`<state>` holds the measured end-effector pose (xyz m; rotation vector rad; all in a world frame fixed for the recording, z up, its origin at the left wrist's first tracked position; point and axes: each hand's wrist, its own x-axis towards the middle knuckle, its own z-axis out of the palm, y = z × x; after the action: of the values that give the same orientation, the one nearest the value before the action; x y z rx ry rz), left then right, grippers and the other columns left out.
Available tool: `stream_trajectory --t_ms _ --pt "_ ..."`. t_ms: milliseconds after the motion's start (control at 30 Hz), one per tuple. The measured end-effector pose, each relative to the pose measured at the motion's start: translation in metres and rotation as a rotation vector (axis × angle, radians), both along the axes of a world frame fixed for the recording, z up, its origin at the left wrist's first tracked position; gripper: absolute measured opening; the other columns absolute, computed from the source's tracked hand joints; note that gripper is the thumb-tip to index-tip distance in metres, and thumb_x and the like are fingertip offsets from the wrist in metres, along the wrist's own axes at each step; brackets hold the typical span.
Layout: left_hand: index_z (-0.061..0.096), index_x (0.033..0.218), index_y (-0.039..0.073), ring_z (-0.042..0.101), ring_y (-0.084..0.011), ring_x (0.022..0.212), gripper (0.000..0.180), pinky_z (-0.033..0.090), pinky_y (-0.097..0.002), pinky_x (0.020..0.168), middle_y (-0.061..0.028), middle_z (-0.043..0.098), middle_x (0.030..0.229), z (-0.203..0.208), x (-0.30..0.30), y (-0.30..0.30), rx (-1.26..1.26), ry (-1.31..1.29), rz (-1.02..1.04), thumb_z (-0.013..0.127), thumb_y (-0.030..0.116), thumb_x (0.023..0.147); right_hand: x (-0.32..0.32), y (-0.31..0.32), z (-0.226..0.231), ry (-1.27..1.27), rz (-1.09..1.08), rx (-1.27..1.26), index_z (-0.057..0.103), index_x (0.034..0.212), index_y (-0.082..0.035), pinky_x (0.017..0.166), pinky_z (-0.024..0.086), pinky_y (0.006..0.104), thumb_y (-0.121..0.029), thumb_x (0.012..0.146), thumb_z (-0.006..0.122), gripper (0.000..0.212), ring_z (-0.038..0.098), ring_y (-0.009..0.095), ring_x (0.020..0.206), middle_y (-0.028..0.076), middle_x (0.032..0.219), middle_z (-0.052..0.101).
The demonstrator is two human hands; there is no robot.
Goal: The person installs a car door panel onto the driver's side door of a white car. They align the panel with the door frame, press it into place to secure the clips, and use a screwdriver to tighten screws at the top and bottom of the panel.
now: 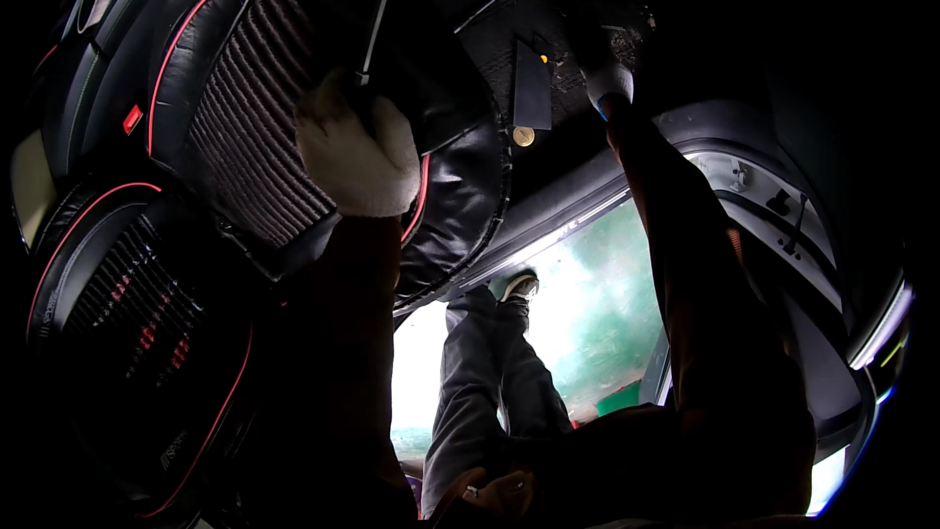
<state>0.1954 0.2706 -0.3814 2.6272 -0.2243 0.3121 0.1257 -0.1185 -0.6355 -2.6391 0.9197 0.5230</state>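
While L hand seems closed on rod abv seat | R hand nr panel, grip can't tell | prob. best: rod clear of seat

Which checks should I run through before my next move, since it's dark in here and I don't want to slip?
1. Gloves on: ok; left hand and right hand both wear pale gloves.
2. Firm hold on the thin rod: cannot tell; its lower end meets the left hand, but the grip is hidden.
3. Right fingertips visible: not ok; they are lost in shadow.
4. Lighting: not ok; much of the dark floor mat is nearly black.
5. Footing: cannot tell; one shoe shows over the green ground, the other is hidden.
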Motion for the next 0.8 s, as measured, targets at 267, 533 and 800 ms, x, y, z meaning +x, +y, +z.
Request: stream_trajectory --t_ms 267,533,800 --pt "0.065 0.121 -0.01 0.062 -0.0429 0.103 0.054 0.052 -0.0508 0.094 -0.0282 0.066 0.116 -0.008 -0.001 0.012 -0.067 -0.049 -0.096 0.056 0.037 0.097 0.129 -0.031 0.035 -0.141 0.072 -0.122 0.077 0.117 -0.009 0.094 0.06 0.0507 -0.044 0.099 0.064 0.042 0.074 0.04 0.108 0.021 0.115 0.077" --pt "0.066 0.12 -0.01 0.061 -0.0425 0.098 0.056 0.051 -0.0502 0.088 -0.0265 0.065 0.102 -0.012 0.001 0.007 -0.063 -0.097 -0.048 0.059 0.037 0.092 0.215 -0.051 0.004 0.125 0.361 -0.273 0.064 0.146 -0.019 0.105 0.057 0.0473 -0.027 0.105 0.058 0.042 0.066 0.036 0.13 0.014 0.144 0.068" --pt "0.065 0.121 -0.01 0.061 -0.0441 0.095 0.054 0.05 -0.0518 0.087 -0.0276 0.066 0.103 -0.003 0.002 0.007 -0.034 -0.037 -0.11 0.056 0.037 0.095 0.183 -0.022 0.002 -0.059 0.228 -0.185 0.07 0.136 -0.019 0.104 0.058 0.0492 -0.029 0.096 0.072 0.041 0.068 0.037 0.127 0.016 0.137 0.071"
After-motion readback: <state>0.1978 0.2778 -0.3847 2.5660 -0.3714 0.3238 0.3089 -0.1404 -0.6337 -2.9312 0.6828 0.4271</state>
